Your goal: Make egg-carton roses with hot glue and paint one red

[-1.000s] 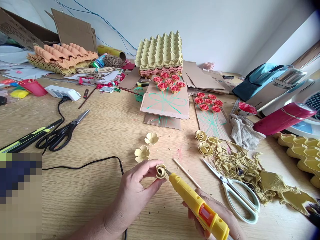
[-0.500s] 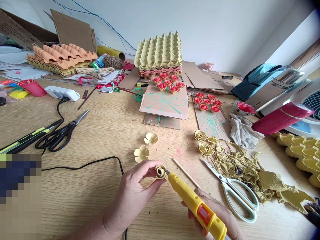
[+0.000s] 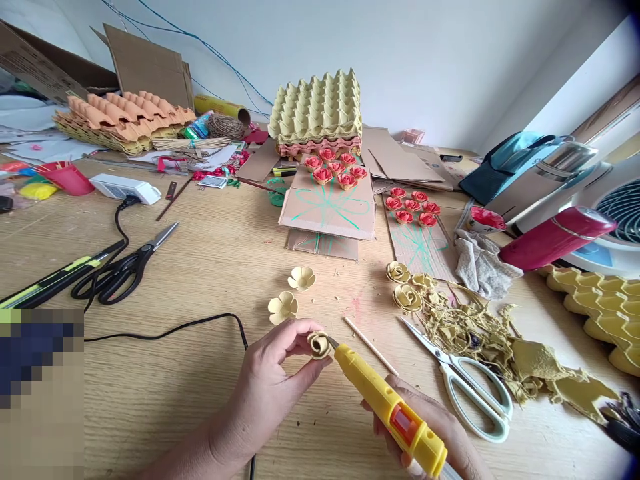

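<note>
Wooden surface [image 3: 190, 260], near centre: rolled flower [image 3: 319, 344] pinched in left fingers [image 3: 307, 377], yellow glue gun [image 3: 367, 373] gripped in right hand [image 3: 440, 420] (nozzle [image 3: 333, 343] at flower's right rim). Hold flower steady, keeping nozzle off skin.

My left hand [image 3: 280, 370] pinches a rolled yellow flower [image 3: 320, 348] between thumb and fingers; this flower is the reference for all positions. My right hand [image 3: 433, 408] grips a yellow glue gun [image 3: 373, 388], its nozzle directed at the reference flower's right edge; contact cannot be confirmed. Two petal cutouts [image 3: 283, 307] lie beyond the reference flower, to its left. A wooden stick [image 3: 370, 345] lies near its right side. White-handled scissors [image 3: 451, 364] lie farther right of it, next to yellow scraps [image 3: 465, 327]. Black-handled scissors [image 3: 143, 252] lie well to its left. An egg-tray stack [image 3: 315, 107] stands far beyond it.
</note>
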The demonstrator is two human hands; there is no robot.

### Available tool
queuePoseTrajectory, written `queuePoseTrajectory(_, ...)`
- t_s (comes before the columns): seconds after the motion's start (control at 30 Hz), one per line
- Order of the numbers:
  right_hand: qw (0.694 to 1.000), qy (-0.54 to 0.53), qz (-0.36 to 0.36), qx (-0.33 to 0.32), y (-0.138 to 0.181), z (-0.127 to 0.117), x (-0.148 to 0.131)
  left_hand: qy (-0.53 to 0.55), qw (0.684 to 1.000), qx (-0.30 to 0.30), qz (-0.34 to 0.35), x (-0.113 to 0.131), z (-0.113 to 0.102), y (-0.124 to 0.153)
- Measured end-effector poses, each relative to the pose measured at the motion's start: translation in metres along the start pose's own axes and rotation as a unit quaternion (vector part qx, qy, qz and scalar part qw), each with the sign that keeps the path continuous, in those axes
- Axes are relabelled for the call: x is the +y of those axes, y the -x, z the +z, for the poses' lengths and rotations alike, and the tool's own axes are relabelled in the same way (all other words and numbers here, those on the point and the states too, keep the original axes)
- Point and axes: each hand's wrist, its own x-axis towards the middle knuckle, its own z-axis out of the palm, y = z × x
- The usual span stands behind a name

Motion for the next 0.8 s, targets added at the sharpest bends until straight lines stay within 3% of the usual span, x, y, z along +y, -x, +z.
queuePoseTrajectory(0.4,0.999,-0.031,0.019,0.002,0.005,0.002,0.009,-0.012,1.000,-0.013,0.002,-0.001,0.000,0.001)
queuePoseTrajectory(0.67,0.997,-0.067,0.044,-0.016,0.003,0.005,0.020,-0.172,0.970,-0.005,0.172,-0.004,-0.005,0.002)
queuePoseTrajectory(0.8,0.989,-0.123,0.071,-0.039,0.007,0.014,0.032,-0.246,0.947,-0.026,0.208,-0.006,-0.007,0.003)
